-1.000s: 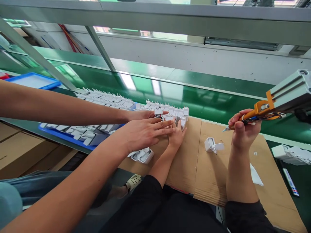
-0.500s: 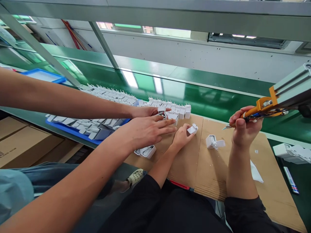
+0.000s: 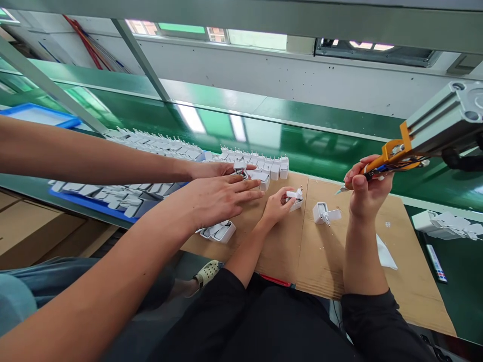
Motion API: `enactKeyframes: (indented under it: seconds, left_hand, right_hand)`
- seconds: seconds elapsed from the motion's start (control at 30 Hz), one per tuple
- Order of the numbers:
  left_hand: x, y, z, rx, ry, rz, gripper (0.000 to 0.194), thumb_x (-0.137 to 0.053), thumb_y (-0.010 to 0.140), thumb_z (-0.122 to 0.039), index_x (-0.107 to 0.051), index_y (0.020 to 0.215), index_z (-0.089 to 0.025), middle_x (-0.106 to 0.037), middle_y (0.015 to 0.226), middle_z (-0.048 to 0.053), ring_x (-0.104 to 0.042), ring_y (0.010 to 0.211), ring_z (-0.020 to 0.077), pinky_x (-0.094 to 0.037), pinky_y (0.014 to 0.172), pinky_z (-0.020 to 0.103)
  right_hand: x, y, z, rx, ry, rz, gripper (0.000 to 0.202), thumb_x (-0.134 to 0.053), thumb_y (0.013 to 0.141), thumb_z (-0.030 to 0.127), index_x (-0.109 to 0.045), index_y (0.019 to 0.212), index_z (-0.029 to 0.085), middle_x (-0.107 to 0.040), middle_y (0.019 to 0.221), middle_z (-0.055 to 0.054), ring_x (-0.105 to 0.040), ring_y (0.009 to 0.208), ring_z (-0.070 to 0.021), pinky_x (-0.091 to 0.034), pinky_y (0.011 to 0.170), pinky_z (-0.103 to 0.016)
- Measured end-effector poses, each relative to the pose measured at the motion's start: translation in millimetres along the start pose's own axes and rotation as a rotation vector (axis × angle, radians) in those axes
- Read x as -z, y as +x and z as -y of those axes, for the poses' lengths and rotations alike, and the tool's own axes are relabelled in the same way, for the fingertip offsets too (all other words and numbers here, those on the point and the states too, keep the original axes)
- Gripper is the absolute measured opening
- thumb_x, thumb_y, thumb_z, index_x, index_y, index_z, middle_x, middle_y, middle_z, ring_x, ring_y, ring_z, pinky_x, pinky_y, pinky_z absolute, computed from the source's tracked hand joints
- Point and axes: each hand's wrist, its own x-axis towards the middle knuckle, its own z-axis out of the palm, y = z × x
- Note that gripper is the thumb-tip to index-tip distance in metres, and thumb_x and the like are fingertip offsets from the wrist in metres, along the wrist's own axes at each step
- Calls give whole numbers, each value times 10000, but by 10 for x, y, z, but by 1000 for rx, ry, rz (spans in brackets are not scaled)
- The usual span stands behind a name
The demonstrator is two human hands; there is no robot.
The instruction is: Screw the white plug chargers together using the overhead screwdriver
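Observation:
My left hand (image 3: pixel 278 205) is closed around a white charger case (image 3: pixel 296 202), with a plug piece with pins at its top, just above the cardboard. My right hand (image 3: pixel 368 193) grips an orange-handled tool (image 3: pixel 379 165) with a pale pointed tip, raised over the board's right side; whether the tool joins the grey metal body behind it I cannot tell. Between my hands another white charger case (image 3: pixel 320 213) rests on the cardboard, its plug piece tilted out to the right. A co-worker's two hands (image 3: pixel 222 198) reach in from the left, near a small white charger part (image 3: pixel 240 168).
Cardboard (image 3: pixel 279 256) covers the bench. Rows of white chargers (image 3: pixel 277 167) stand at the back, and more fill a blue tray (image 3: pixel 94 205) at left. White pieces (image 3: pixel 445 224) and a marker (image 3: pixel 436 263) lie right. A grey metal cylinder (image 3: pixel 445 115) juts in at upper right.
The whole view has shifted slightly. In my left hand the charger case has turned, and its plug piece now shows on top. My right hand still holds the tool raised.

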Motion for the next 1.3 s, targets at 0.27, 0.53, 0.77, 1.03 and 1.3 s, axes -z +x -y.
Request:
enactKeyframes:
  seconds: [0.27,0.53,0.77,1.03,1.3]
  left_hand:
    - [-677,13,83,215,-416,33,395,-575,943,-361,-603,1294,-182,-738,1049,43,-688,959,219,-567,806,295]
    - [-799,52,-154,206,-404,-22,370,-686,863,-260,-608,1219,-194,-712,1107,96,-654,1020,242,-506,891,327]
    - [-633,6,-450,172,-512,-77,404,-708,835,-294,-630,1228,-241,-693,892,20,-638,800,173,-510,745,260]
    - [-581,-16,-545,216,-581,-55,449,-723,814,-329,-618,1248,-282,-709,886,-4,-626,709,143,-505,705,243]
    - [-601,-18,-573,220,-643,-49,478,-718,809,-312,-604,1270,-254,-734,965,15,-631,710,141,-510,714,252]
  right_hand:
    - [29,-7,6,-43,-33,21,448,-775,706,620,-582,931,283,-507,668,39,-466,501,-113,-344,423,-260]
    - [-36,-97,170,-71,13,194,426,-839,696,476,-552,955,298,-532,701,47,-504,526,-110,-428,441,-259]
    - [-139,-178,310,-107,54,263,451,-798,735,516,-496,981,289,-487,679,56,-495,547,-122,-446,476,-288]
    - [-137,-165,286,-83,49,242,442,-793,739,520,-472,929,285,-485,679,56,-485,532,-117,-446,461,-282]
    - [-141,-173,312,-99,66,241,425,-799,743,492,-516,986,288,-500,678,55,-501,541,-113,-453,465,-274]
